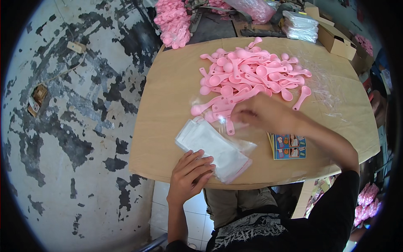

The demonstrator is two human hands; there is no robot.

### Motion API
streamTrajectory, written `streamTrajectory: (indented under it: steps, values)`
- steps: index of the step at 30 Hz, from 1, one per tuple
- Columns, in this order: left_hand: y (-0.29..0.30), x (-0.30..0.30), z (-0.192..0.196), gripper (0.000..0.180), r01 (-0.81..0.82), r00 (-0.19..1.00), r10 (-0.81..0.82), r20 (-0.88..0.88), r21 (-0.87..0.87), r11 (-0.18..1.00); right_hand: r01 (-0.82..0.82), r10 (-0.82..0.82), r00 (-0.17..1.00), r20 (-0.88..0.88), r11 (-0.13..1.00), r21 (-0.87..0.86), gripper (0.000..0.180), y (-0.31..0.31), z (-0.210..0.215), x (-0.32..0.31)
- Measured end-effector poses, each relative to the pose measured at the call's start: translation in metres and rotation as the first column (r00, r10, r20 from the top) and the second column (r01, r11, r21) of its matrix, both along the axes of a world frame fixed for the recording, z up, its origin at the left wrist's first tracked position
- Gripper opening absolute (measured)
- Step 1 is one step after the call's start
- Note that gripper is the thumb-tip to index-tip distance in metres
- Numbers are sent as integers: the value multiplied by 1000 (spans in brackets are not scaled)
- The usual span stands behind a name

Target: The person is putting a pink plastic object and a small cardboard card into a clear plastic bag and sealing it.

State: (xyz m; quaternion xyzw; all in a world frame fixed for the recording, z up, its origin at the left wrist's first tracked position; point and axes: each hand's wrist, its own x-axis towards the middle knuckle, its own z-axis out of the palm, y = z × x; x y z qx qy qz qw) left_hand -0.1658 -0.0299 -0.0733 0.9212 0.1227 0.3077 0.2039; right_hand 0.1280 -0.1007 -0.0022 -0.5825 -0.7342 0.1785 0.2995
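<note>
Here's the left hand (pixel 191 170), fingers extended and lying flat over the near-left corner of a stack of clear plastic bags (pixel 208 140), pressing rather than gripping! Across to the right hand (pixel 250 113), over at the near edge of the pink plastic measuring spoons (pixel 256 71), fingers curled and blurred; whether they pinch a spoon, I cannot tell. The spoons sit heaped toward the far side of the brown-covered table (pixel 161 109), a few handles poking out near the bags, while a pile of colourful printed cards (pixel 289 147) waits just right of the bags. Looks to me like the spoon-handling step, with the bags kept steady. The next move seems to call for a clean fingertip pinch on a single handle, left palm holding that slippery stack down.
</note>
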Motion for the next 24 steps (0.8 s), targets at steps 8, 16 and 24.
streamTrajectory:
  steps: [8, 16, 24]
  values:
    - [-19, 123, 61, 67, 370, 929, -198, 314, -741, 560, -41, 18, 960, -279, 996, -76, 16, -39, 40, 20]
    - [42, 194, 62, 49, 303, 942, -143, 304, -953, -30, 196, -239, 942, 237, 962, 192, 21, -98, 2, 69]
    - [53, 193, 50, 45, 345, 935, -90, 343, -939, -1, 181, -289, 923, -252, 907, -379, 28, -99, -12, 83]
